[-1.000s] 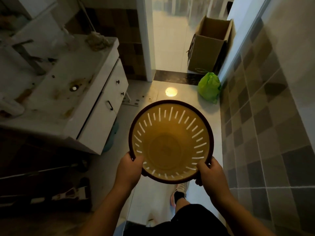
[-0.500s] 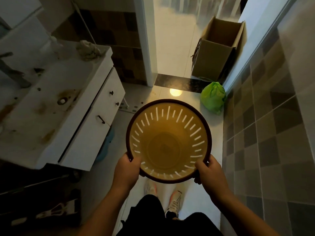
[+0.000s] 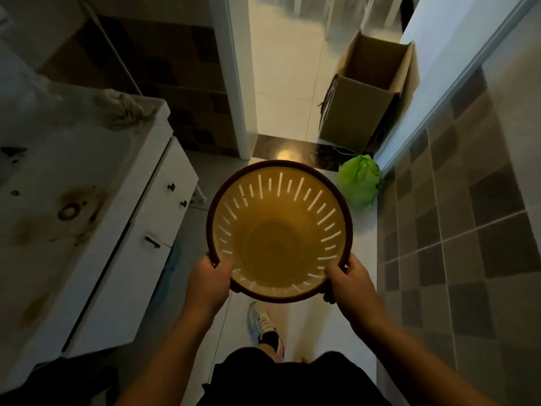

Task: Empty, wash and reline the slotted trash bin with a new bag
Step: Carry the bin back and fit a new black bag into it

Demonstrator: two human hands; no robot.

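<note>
Overhead, empty slotted bin [image 3: 279,232] between left hand [image 3: 208,284] and right hand [image 3: 349,285]

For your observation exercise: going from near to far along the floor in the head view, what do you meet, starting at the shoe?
Shoe → bin, held in both hands → green bag → cardboard box.

The bin [image 3: 279,230] is round and yellowish with a dark rim. It is empty (no bag inside), mouth up, its wall cut by thin slots.
</note>
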